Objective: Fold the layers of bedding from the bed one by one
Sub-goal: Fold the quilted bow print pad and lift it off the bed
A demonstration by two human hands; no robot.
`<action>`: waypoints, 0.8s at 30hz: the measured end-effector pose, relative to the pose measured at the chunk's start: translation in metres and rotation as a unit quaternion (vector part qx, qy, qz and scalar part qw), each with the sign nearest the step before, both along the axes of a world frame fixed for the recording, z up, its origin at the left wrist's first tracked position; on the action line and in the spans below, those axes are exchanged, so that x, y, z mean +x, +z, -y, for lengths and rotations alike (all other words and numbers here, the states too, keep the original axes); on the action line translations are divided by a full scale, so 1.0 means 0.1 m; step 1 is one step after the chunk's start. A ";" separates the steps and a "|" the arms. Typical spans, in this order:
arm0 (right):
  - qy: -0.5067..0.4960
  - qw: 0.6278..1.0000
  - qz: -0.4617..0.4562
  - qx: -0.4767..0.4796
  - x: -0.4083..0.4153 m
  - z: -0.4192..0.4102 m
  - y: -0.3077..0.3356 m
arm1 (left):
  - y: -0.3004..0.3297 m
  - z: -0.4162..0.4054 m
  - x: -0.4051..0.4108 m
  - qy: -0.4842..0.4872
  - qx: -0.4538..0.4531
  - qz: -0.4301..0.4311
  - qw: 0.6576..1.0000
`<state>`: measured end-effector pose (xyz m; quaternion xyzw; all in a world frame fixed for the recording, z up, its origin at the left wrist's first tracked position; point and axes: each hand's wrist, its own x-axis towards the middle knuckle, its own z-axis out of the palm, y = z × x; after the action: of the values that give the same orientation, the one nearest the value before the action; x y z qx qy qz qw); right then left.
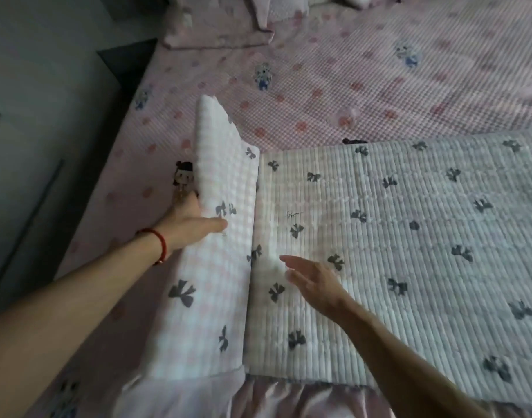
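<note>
A white quilted blanket (394, 236) printed with dark bows lies folded flat on the bed, reaching off to the right. Its left end (219, 236) is lifted into a standing flap. My left hand (192, 218), with a red cord at the wrist, grips that flap, thumb on the near face and fingers hidden behind it. My right hand (313, 282) hovers flat with straight fingers just above the blanket, right of the fold line, holding nothing.
A pink sheet (334, 86) with cartoon figures and red dots covers the bed beneath. Folded pink bedding (222, 34) lies at the far edge. Grey floor and dark furniture (47, 116) border the bed's left side. A pink ruffled skirt (288, 399) hangs at the near edge.
</note>
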<state>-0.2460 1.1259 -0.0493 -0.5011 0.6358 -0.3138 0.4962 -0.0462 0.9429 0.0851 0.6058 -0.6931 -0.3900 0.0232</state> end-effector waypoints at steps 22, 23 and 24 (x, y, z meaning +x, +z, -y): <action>-0.280 0.960 0.018 0.007 -0.71 -1.04 0.10 | -1.29 -1.19 -1.00 -0.151 -0.168 0.127 0.966; -0.296 0.955 0.002 0.003 -0.68 -1.08 0.13 | -1.35 -1.13 -0.93 -0.150 -0.149 0.114 0.971; -0.308 0.951 -0.014 0.011 -0.66 -1.12 0.07 | -1.39 -1.10 -0.91 -0.159 -0.133 0.102 0.973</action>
<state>-0.3120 1.2381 -0.0425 -0.2798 0.7693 -0.4375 0.3721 -0.1372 1.0525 -0.0535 0.5159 -0.8250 -0.2291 -0.0291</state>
